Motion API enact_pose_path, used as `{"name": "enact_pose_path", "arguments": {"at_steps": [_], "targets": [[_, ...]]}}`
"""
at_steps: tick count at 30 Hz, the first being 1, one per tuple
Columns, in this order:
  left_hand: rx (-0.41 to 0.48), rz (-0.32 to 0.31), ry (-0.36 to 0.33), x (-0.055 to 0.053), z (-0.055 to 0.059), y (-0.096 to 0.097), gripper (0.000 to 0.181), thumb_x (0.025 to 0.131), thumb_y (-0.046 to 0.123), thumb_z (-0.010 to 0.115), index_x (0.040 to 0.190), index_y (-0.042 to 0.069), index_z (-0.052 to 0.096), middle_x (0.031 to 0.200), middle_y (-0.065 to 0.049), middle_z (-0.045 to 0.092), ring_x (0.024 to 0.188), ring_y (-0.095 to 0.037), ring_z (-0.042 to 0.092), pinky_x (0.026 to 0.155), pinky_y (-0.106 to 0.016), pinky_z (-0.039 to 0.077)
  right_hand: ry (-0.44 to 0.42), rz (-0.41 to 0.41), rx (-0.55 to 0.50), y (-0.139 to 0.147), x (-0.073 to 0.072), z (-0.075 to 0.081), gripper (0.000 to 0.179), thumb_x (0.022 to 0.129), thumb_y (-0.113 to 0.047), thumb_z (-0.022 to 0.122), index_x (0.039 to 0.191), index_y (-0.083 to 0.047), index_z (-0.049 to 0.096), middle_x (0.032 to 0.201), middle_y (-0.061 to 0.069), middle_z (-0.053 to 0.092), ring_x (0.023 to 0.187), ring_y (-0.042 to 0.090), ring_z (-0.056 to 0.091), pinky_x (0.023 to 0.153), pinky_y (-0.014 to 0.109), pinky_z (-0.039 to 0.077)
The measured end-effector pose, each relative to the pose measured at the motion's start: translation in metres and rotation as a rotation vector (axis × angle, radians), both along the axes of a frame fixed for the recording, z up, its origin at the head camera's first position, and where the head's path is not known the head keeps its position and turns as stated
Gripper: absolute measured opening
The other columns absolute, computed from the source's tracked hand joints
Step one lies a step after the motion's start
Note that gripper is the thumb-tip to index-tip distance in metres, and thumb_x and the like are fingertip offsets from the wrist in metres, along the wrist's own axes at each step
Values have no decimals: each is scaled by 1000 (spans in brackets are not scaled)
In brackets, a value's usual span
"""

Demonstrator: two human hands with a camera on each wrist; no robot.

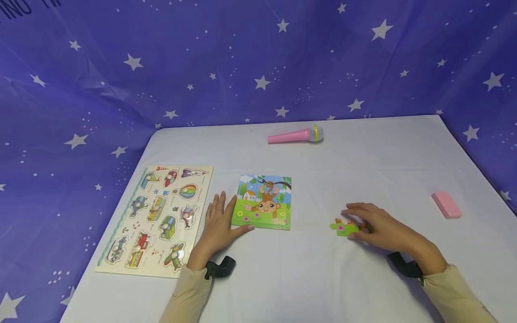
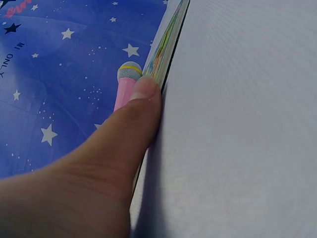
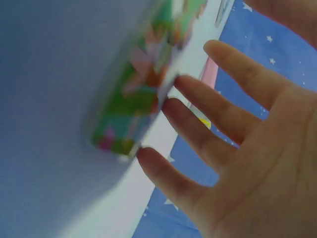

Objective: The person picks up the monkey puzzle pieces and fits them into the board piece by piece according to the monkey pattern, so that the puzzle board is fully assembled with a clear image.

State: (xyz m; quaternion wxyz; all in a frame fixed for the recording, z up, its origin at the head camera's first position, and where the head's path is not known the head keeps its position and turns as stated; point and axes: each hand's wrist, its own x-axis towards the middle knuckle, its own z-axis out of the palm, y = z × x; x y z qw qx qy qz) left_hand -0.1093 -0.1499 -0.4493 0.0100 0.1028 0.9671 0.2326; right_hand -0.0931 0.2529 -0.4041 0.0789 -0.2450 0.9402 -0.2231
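Observation:
My left hand (image 1: 220, 224) lies with spread fingers along the left side of a square monkey jigsaw puzzle (image 1: 262, 202). Its thumb (image 2: 141, 106) touches the puzzle's edge in the left wrist view. Farther right, my right hand (image 1: 383, 229) arches over a green puzzle piece (image 1: 342, 228) with a pink flower and orange patches. The thumb is at the piece's lower edge; the hand hides its right part. In the right wrist view, the fingers (image 3: 200, 131) are spread and fairly straight, with tips at the edge of a blurred, colourful puzzle strip (image 3: 131, 106).
A cream vehicle puzzle board (image 1: 157, 224) lies at the left, partly behind the left forearm. A pink toy microphone (image 1: 291, 136) rests near the table's back edge. At the right is a pink block (image 1: 446, 204). Purple star-patterned cloth (image 1: 226, 58) surrounds the white table.

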Motion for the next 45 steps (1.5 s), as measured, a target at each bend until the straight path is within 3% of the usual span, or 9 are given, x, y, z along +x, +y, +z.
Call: {"name": "enact_pose_path", "arguments": {"at_steps": [7, 11, 18, 21, 26, 31, 38, 45], "targets": [[2, 2, -5, 0, 0, 0, 95, 71, 59, 65, 143, 10, 28, 151, -23, 9, 140, -39, 1, 111, -55, 4, 136, -77, 20, -5, 7, -8, 36, 72, -28, 75, 102, -12, 61, 125, 18, 51, 100, 31, 54, 82, 50, 41], [1, 3, -13, 1, 0, 0, 95, 71, 59, 65, 143, 11, 27, 151, -22, 9, 140, -38, 0, 112, -54, 3, 159, -127, 20, -7, 10, -9, 35, 68, -26, 77, 96, -14, 60, 123, 19, 51, 105, 38, 52, 83, 55, 39], [0, 4, -12, 2, 0, -1, 95, 71, 59, 65, 143, 10, 28, 151, -22, 8, 140, -38, 0, 111, -55, 4, 119, -154, -48, -8, 11, -11, 34, 67, -21, 79, 93, -13, 58, 124, 19, 50, 109, 38, 47, 85, 54, 36], [2, 5, -14, 2, -1, -1, 95, 71, 59, 65, 143, 11, 27, 151, -22, 7, 140, -38, 0, 111, -55, 4, 118, -159, -57, -9, 10, -12, 37, 65, -18, 79, 93, -13, 55, 121, 16, 53, 97, 28, 51, 81, 44, 41], [4, 5, -21, 1, -1, -1, 95, 71, 60, 64, 144, 11, 26, 151, -21, 7, 140, -37, 0, 112, -54, 2, 58, -165, -73, -11, 8, -13, 41, 66, -14, 79, 95, -11, 50, 94, 4, 58, 75, 10, 49, 64, 24, 42], [5, 1, -17, 2, 0, 0, 94, 72, 60, 63, 144, 11, 26, 151, -21, 8, 141, -37, 0, 112, -53, 3, -24, -165, -95, -11, 7, -12, 40, 68, -11, 76, 95, -11, 47, 75, -4, 53, 65, 5, 47, 56, 18, 40], [2, 2, -28, 1, 1, 0, 95, 72, 60, 63, 144, 12, 25, 152, -21, 7, 141, -36, -1, 112, -53, 2, -71, -152, -175, -9, 6, -10, 38, 71, -9, 75, 98, -11, 49, 80, -2, 56, 69, 2, 48, 58, 19, 41], [-2, 4, -31, 0, 1, 0, 95, 72, 61, 63, 144, 12, 25, 152, -20, 7, 141, -36, -2, 112, -52, 1, -143, -91, -299, -13, 7, -12, 40, 77, -12, 70, 113, -19, 55, 94, -2, 62, 75, 0, 51, 61, 18, 44]]}}
